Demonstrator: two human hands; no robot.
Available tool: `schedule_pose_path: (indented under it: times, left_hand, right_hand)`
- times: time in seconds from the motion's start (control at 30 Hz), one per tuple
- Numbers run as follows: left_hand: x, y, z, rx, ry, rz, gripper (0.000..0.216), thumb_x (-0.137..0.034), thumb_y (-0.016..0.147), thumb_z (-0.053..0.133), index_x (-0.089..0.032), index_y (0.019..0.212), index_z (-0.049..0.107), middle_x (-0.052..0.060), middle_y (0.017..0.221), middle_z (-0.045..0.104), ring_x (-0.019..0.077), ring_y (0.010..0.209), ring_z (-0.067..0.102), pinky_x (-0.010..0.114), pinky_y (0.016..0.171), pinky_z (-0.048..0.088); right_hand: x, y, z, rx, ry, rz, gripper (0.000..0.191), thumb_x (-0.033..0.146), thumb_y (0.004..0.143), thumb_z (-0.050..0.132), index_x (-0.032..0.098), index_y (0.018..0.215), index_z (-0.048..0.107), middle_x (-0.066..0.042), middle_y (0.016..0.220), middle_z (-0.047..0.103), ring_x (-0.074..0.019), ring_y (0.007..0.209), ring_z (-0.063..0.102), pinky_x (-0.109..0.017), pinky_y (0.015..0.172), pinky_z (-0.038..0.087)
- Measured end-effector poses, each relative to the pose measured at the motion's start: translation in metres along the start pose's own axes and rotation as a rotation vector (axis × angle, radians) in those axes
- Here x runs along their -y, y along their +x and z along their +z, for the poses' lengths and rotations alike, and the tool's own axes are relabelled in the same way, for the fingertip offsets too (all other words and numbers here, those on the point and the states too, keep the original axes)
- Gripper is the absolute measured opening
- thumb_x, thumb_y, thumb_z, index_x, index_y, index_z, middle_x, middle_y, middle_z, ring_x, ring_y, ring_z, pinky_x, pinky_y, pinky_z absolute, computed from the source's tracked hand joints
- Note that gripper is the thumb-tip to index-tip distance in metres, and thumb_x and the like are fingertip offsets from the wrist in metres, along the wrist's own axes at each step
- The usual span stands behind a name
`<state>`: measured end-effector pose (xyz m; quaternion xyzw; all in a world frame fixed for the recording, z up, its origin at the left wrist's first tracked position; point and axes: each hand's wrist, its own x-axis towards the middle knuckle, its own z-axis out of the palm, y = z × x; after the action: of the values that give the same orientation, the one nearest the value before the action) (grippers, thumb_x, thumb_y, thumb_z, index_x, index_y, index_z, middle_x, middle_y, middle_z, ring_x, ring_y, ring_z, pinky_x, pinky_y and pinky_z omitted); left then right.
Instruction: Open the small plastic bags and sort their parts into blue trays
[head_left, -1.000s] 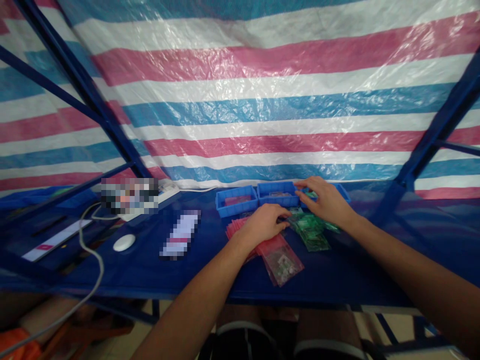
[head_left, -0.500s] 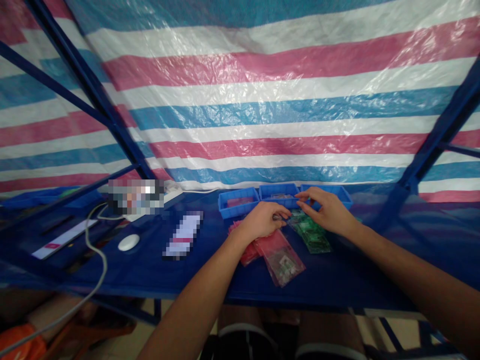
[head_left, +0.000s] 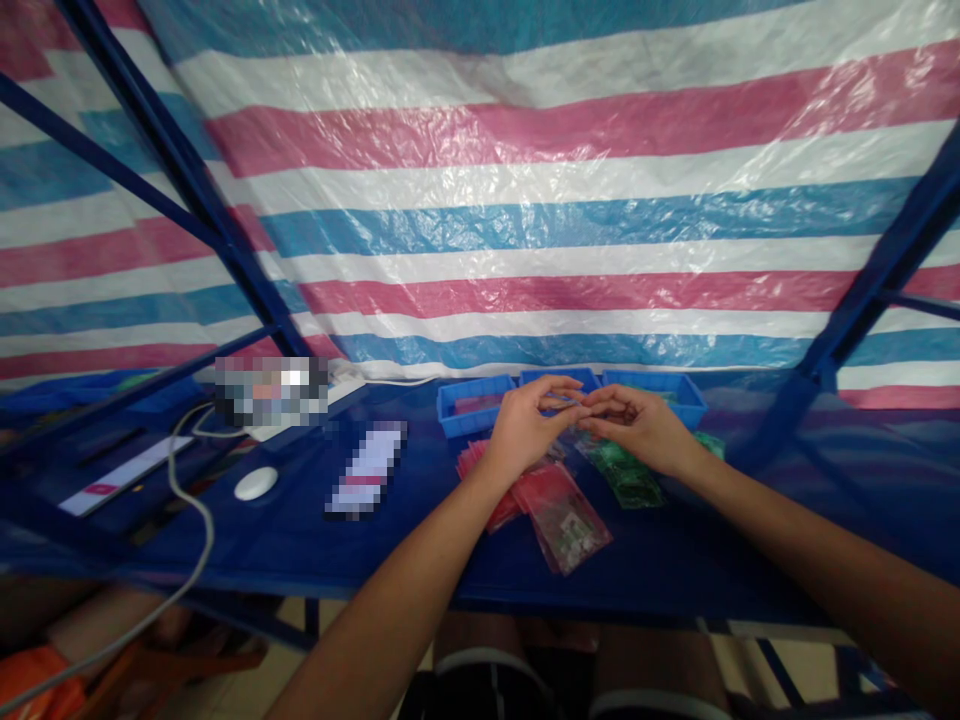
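Pink bags (head_left: 562, 515) and green bags (head_left: 628, 478) lay untouched on the tabletop (head_left: 300, 545) once both hands had lifted and met.
Half a second earlier the left hand (head_left: 525, 430) sat low on the pink bags and the right hand (head_left: 641, 428) hovered by the green ones. By this moment both had risen and joined fingertip to fingertip before the blue trays (head_left: 474, 408), fingers closed in a pinch. Whether anything small sat between them could not be told.
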<state>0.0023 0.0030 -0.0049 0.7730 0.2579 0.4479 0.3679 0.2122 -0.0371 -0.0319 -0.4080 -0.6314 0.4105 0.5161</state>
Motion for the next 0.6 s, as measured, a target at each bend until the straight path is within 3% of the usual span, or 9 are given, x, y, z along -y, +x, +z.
schedule_pose_path:
  times: [0.2,0.33,0.6]
  left_hand:
    - [0.0008,-0.0010,0.0001,-0.018,0.078,0.030,0.041,-0.039,0.088,0.084,-0.020,0.124,0.073,0.009,0.115,0.081,0.0232,0.102,0.079,0.036,0.092,0.064]
    - [-0.0017,-0.0008,-0.0023,-0.009,0.196,0.050,0.035,-0.037,0.093,0.078,-0.022,0.124,0.074,0.007,0.107,0.082,0.0222,0.096,0.079,0.036,0.090,0.062]
    - [0.0011,-0.0009,-0.0021,0.010,0.082,0.016,0.037,-0.034,0.093,0.077,-0.021,0.127,0.071,0.006,0.106,0.083,0.0212,0.094,0.079,0.034,0.088,0.061]
  right_hand:
    - [0.0017,0.0015,-0.0014,-0.034,-0.012,-0.032,0.038,0.051,0.083,0.086,0.024,0.106,0.072,-0.005,0.097,0.079,-0.0198,0.079,0.072,-0.035,0.075,0.058]
    - [0.0014,0.0013,-0.0033,-0.041,-0.048,-0.042,0.035,0.053,0.085,0.083,0.024,0.103,0.074,-0.005,0.097,0.078,-0.0208,0.080,0.071,-0.034,0.070,0.056]
    - [0.0096,-0.0008,-0.0075,-0.046,-0.171,-0.059,0.039,0.058,0.082,0.085,0.025,0.102,0.078,-0.007,0.098,0.079,-0.0247,0.084,0.071,-0.039,0.074,0.058]
